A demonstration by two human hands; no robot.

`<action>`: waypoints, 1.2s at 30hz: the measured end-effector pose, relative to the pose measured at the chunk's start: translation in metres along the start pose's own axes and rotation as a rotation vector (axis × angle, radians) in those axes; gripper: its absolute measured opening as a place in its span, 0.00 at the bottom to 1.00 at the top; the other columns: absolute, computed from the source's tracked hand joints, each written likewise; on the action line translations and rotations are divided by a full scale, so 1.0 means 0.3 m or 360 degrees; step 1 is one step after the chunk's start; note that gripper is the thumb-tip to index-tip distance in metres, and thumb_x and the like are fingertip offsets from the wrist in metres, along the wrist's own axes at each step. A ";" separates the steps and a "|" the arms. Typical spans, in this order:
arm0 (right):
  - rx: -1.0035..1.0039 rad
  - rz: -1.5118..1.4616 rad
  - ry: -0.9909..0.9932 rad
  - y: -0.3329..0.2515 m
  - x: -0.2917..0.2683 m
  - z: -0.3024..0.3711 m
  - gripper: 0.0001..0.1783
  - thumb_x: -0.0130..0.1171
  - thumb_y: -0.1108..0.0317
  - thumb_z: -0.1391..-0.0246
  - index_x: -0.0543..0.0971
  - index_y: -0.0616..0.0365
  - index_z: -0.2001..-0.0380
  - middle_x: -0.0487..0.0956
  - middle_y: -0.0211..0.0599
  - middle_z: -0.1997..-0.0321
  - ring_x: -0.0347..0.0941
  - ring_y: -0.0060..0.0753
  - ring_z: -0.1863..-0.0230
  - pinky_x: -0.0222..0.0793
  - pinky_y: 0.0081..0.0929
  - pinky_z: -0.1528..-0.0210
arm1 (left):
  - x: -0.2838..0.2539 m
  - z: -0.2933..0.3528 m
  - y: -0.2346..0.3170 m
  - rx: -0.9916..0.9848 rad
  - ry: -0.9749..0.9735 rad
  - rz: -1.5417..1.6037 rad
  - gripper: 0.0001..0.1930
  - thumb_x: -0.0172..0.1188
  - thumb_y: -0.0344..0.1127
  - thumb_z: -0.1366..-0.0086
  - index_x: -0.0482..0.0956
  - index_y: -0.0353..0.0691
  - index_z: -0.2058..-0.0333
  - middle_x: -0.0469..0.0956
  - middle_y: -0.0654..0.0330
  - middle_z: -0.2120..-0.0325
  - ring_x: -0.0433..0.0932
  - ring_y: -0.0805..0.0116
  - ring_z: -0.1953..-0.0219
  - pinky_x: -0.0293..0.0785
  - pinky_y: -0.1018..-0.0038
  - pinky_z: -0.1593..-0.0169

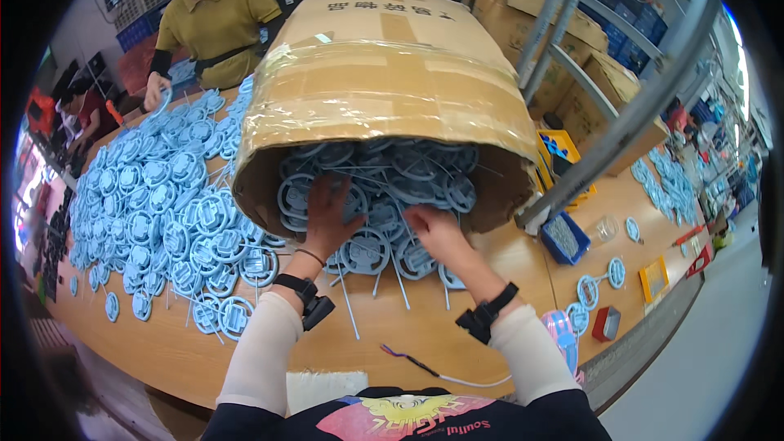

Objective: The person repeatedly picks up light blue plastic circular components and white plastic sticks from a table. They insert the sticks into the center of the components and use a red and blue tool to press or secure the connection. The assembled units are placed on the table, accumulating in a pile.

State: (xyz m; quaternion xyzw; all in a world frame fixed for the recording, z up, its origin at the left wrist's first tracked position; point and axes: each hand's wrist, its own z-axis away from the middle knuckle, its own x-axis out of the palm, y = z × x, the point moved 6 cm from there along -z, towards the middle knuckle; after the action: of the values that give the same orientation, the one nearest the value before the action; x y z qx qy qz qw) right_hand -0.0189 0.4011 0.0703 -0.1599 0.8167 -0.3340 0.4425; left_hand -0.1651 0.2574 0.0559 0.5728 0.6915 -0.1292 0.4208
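A large cardboard box (384, 102) lies tipped on its side on the table, its mouth facing me. Light-blue round plastic parts with thin stems (365, 251) fill the opening and spill onto the tabletop. My left hand (329, 214) reaches into the mouth, fingers stretched over the parts and thumb apart. To its right, my right hand (441, 235) is at the parts near the box's lower edge, its fingers curled together. Whatever those fingers hold is hidden. Both wrists wear black strapped devices.
A broad heap of the same blue parts (155, 196) covers the table's left side. Opposite, a person in a mustard shirt (220, 16) handles parts. A metal frame post (629, 106), blue bin (564, 238) and yellow tray (654, 279) stand right. A cable (441, 375) lies near me.
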 end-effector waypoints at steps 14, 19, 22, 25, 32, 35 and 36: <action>-0.0452 0.0938 0.0146 0.283 0.265 -0.501 0.14 0.53 0.69 0.55 0.75 0.57 0.62 0.74 0.48 0.58 0.69 0.49 0.54 0.64 0.41 0.52 | 0.035 0.178 -0.023 -0.0117 -0.0503 0.0092 0.42 0.66 0.41 0.59 0.59 0.51 0.42 0.50 0.50 0.40 0.48 0.43 0.39 0.50 0.51 0.41; -0.0447 0.0882 0.0010 0.267 0.253 -0.491 0.15 0.53 0.69 0.55 0.75 0.57 0.61 0.74 0.47 0.57 0.70 0.49 0.54 0.64 0.41 0.52 | 0.054 0.197 -0.026 -0.0183 -0.0495 0.0087 0.42 0.65 0.43 0.58 0.57 0.52 0.41 0.49 0.50 0.39 0.47 0.43 0.39 0.48 0.50 0.40; -0.0458 0.0859 -0.0062 0.241 0.252 -0.485 0.15 0.54 0.69 0.56 0.75 0.57 0.61 0.74 0.47 0.57 0.70 0.48 0.54 0.64 0.41 0.52 | 0.062 0.212 -0.033 -0.0229 -0.0476 0.0096 0.42 0.65 0.44 0.58 0.57 0.52 0.41 0.48 0.51 0.39 0.46 0.43 0.38 0.47 0.50 0.40; -0.0474 0.0830 -0.0125 0.198 0.235 -0.471 0.16 0.54 0.68 0.56 0.75 0.57 0.60 0.74 0.46 0.56 0.70 0.48 0.54 0.64 0.41 0.52 | 0.054 0.211 -0.032 -0.0209 -0.0481 0.0156 0.42 0.64 0.45 0.57 0.58 0.52 0.41 0.49 0.50 0.39 0.46 0.43 0.38 0.46 0.50 0.40; -0.0883 0.1093 -0.0008 -0.023 0.127 -0.377 0.17 0.56 0.68 0.58 0.75 0.55 0.60 0.74 0.42 0.55 0.72 0.43 0.57 0.69 0.38 0.57 | -0.082 0.195 0.059 -0.0353 -0.0234 0.0261 0.33 0.61 0.48 0.50 0.65 0.44 0.46 0.56 0.50 0.43 0.50 0.45 0.40 0.48 0.54 0.40; -0.0968 0.0997 -0.0182 -0.152 0.017 -0.246 0.16 0.57 0.70 0.59 0.76 0.54 0.62 0.75 0.38 0.55 0.75 0.37 0.66 0.72 0.30 0.69 | -0.119 0.224 0.099 -0.0652 -0.0186 0.0904 0.27 0.56 0.48 0.44 0.68 0.39 0.49 0.64 0.52 0.47 0.59 0.53 0.43 0.55 0.60 0.42; -0.1013 0.0890 -0.0129 -0.203 -0.023 -0.205 0.15 0.57 0.71 0.59 0.76 0.54 0.63 0.75 0.36 0.56 0.75 0.35 0.70 0.72 0.27 0.73 | -0.088 0.258 0.108 -0.0904 -0.0292 0.1376 0.26 0.55 0.48 0.42 0.68 0.37 0.50 0.66 0.53 0.48 0.62 0.56 0.45 0.57 0.63 0.44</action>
State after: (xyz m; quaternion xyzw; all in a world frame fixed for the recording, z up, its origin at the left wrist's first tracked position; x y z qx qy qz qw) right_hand -0.0681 0.3856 0.1400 -0.0737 0.8730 0.0742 0.4764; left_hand -0.1025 0.1982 0.0375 0.6555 0.3600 0.1992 0.6333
